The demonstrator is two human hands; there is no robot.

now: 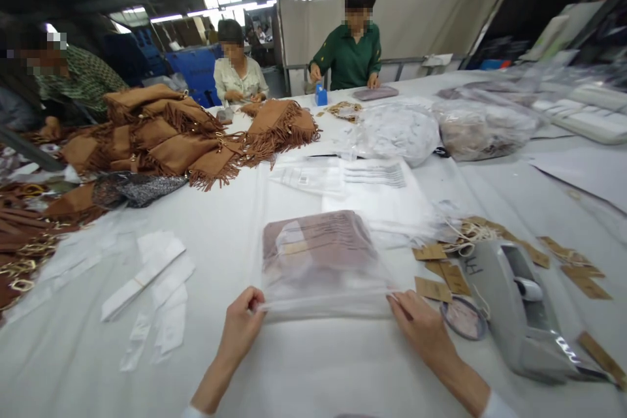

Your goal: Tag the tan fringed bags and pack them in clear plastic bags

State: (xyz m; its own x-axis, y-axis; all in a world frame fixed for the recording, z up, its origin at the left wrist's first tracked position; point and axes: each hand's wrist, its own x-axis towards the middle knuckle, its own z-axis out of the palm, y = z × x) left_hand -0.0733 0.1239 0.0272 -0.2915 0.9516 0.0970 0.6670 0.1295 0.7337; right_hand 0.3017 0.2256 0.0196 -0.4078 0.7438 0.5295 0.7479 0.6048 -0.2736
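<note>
A clear plastic bag (333,297) lies in front of me with a flat mauve item (323,241) inside it. Printed lines and a pale label show through the plastic. My left hand (245,320) pinches the bag's near left corner between thumb and fingers. At the near right corner, my right hand (418,320) is closed on the same edge, which is stretched straight between both hands. Just beyond the bag lie more flat clear bags (362,183) with printed text.
Brown fringed bags (181,137) are heaped at the left, near white strips (151,281). A grey tape dispenser (519,313), brown tags (434,287) and a tape roll (463,318) lie at the right. Filled plastic bags (396,130) stand farther back. Several people are around the table.
</note>
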